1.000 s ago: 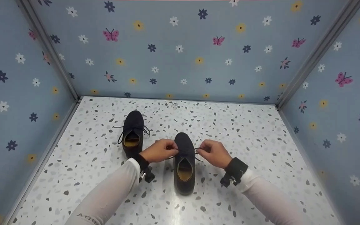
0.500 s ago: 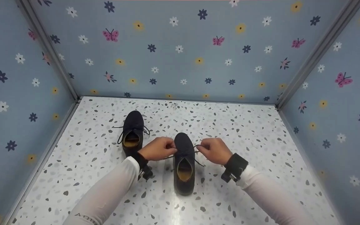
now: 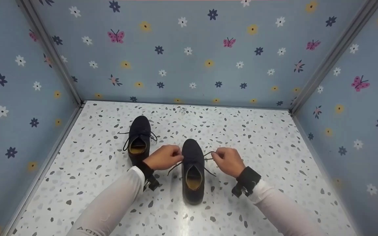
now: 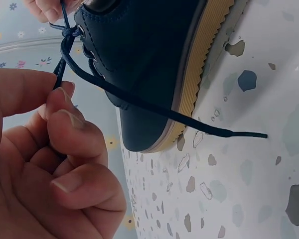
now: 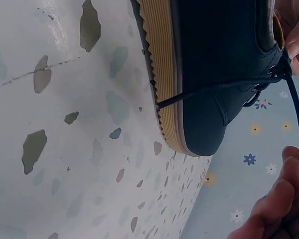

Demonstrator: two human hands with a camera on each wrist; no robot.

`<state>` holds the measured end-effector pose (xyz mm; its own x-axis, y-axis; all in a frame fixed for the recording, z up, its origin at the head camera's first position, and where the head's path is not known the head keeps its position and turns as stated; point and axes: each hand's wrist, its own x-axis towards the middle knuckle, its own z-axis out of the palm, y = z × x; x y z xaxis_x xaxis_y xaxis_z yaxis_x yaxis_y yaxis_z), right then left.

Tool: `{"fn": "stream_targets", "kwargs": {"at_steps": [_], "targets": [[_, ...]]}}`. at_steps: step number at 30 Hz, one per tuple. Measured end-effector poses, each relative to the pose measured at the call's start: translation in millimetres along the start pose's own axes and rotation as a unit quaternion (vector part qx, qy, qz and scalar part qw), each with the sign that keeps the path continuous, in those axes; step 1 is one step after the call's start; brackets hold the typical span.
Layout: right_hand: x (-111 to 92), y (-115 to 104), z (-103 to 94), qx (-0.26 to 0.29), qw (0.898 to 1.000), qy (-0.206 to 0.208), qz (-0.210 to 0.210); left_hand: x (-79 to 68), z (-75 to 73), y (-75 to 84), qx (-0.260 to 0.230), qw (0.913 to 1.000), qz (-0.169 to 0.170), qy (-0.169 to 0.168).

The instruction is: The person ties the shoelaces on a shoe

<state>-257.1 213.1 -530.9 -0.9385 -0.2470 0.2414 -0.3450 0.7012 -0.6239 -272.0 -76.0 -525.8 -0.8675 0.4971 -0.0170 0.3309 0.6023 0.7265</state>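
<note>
A dark navy lace-up shoe [image 3: 192,151] stands between my hands on the floor, toe pointing away. On its left side, my left hand [image 3: 166,158] pinches a doubled piece of shoelace between thumb and forefinger. My right hand [image 3: 229,161] holds a stretch of lace out from the shoe's other side. The left wrist view shows a knot [image 4: 68,32] at the top eyelets and a free lace end [image 4: 154,107] hanging over the shoe's side. A second free end [image 5: 219,84] crosses the serrated tan sole in the right wrist view.
A matching shoe [image 3: 140,126] with its laces tied in a bow stands farther back on the left, partly behind my left wrist. The speckled white floor [image 3: 251,131] is bounded by blue flowered panels [image 3: 189,65] at the back and both sides.
My right hand has drawn away to the right, stretching the lace between it and the shoe. My left hand has shifted slightly left; a free lace end shows below it.
</note>
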Motion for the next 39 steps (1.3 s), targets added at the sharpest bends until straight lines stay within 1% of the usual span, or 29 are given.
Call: {"fn": "stream_targets", "kwargs": {"at_steps": [7, 10, 14, 16, 19, 22, 24, 27, 29, 31, 33, 39], "targets": [[-4.0, 0.3, 4.0, -0.041, 0.999, 0.029, 0.002, -3.8, 3.0, -5.6, -0.014, 0.9997, -0.018, 0.006], [-5.5, 0.6, 4.6, -0.056, 0.998, 0.036, 0.015, -4.6, 4.2, -6.8, -0.018, 0.9996, -0.019, 0.012], [-7.0, 2.2, 5.0, -0.064, 0.997, 0.03, 0.039, -4.6, 5.8, -7.5, -0.025, 0.9994, -0.018, 0.019], [-6.7, 3.1, 4.5, -0.061, 0.997, 0.022, 0.042, -4.8, 6.1, -7.3, -0.031, 0.9991, -0.019, 0.02], [-5.7, 3.9, 2.7, -0.064, 0.997, 0.014, 0.029, -4.7, 5.8, -6.8, -0.035, 0.9991, -0.017, 0.019], [-4.6, 3.1, -0.4, -0.09, 0.996, 0.014, -0.002, -3.8, 4.1, -5.4, -0.028, 0.9995, -0.014, 0.01], [-3.8, 1.7, -2.8, -0.121, 0.992, 0.017, -0.031, -2.4, 2.4, -4.1, -0.014, 0.9998, -0.014, -0.001], [-2.0, -0.9, -5.8, -0.17, 0.983, 0.022, -0.072, -0.7, -1.0, -0.2, 0.015, 0.9994, -0.015, -0.026], [-0.6, -3.0, -7.5, -0.193, 0.977, 0.027, -0.091, 0.4, -3.1, 2.5, 0.038, 0.9984, -0.012, -0.039], [0.7, -4.3, -8.6, -0.202, 0.974, 0.032, -0.098, 1.3, -5.2, 5.3, 0.054, 0.9976, -0.008, -0.043], [1.8, -5.0, -9.6, -0.199, 0.975, 0.033, -0.093, 2.0, -6.6, 7.4, 0.06, 0.9975, -0.003, -0.037], [4.4, -1.9, -10.7, -0.156, 0.986, 0.03, -0.054, 2.9, -6.0, 7.2, 0.053, 0.9986, 0.004, -0.003]]}}
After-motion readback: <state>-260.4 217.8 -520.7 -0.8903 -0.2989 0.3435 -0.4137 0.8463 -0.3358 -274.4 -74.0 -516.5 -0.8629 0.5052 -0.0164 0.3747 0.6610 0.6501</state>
